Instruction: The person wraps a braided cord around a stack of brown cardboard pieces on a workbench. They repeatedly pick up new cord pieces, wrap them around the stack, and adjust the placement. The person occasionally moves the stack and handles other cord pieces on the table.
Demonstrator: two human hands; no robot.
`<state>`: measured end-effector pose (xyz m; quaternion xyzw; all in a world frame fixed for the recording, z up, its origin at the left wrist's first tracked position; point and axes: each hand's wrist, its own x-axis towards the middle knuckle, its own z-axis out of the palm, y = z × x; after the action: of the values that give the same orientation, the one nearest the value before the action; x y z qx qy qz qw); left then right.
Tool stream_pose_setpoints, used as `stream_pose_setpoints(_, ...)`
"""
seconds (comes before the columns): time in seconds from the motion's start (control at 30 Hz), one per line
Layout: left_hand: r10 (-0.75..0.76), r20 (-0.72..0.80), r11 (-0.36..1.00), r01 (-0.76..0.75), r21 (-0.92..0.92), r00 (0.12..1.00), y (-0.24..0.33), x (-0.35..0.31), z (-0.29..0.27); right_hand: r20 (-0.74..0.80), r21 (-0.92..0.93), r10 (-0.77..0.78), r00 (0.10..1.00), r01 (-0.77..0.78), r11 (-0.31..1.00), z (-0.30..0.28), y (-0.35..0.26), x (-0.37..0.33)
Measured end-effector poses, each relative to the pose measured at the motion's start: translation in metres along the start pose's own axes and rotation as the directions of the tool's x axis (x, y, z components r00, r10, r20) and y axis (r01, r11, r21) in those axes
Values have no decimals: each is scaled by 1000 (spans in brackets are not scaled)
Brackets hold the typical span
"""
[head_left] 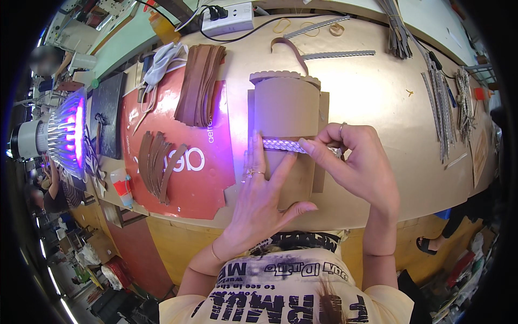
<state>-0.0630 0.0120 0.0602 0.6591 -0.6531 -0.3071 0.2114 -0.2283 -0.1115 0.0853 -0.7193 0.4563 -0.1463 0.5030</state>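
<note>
A silvery braided strip [281, 144] lies across a tan, curved-looking piece [286, 110] with a scalloped far edge. My left hand [261, 189] is spread with its fingers stretched out; its fingertips rest by the strip's left end and lower edge. At the strip's right end my right hand [359, 156] is closed, the thumb and fingers pinching it. Under the tan piece are flat brown boards [319, 178] that stick out at its sides. A narrow brown strip [294, 51] curls away from its far edge.
Brown strips [199, 86] lie stacked on a red sheet [216, 189] at left, near shorter curved brown pieces [156, 167]. A glowing lamp [70, 135] stands far left. More braided strips [440, 108] lie at right. A power strip [227, 19] is at the back.
</note>
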Motion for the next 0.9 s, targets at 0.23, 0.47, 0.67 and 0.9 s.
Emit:
stream_pose_setpoints(0.23, 20, -18, 1000, -20, -11, 1000, -3, -3, 2, -73, -1, -82, 994, 82, 997, 7, 23, 4)
stream_pose_setpoints(0.47, 12, -2, 1000, -12, -24, 1000, -4, -4, 2, 38, 88, 27, 999, -30, 996, 2, 27, 6)
stream_pose_setpoints(0.67, 27, -16, 999, -27, -27, 1000, -3, -3, 2, 43, 103, 24, 999, -29, 994, 5, 39, 8)
stream_pose_setpoints(0.9, -29, 29, 1000, 29, -12, 999, -1, -4, 0, 15, 210, -17, 1000, 14, 978, 19, 58, 11)
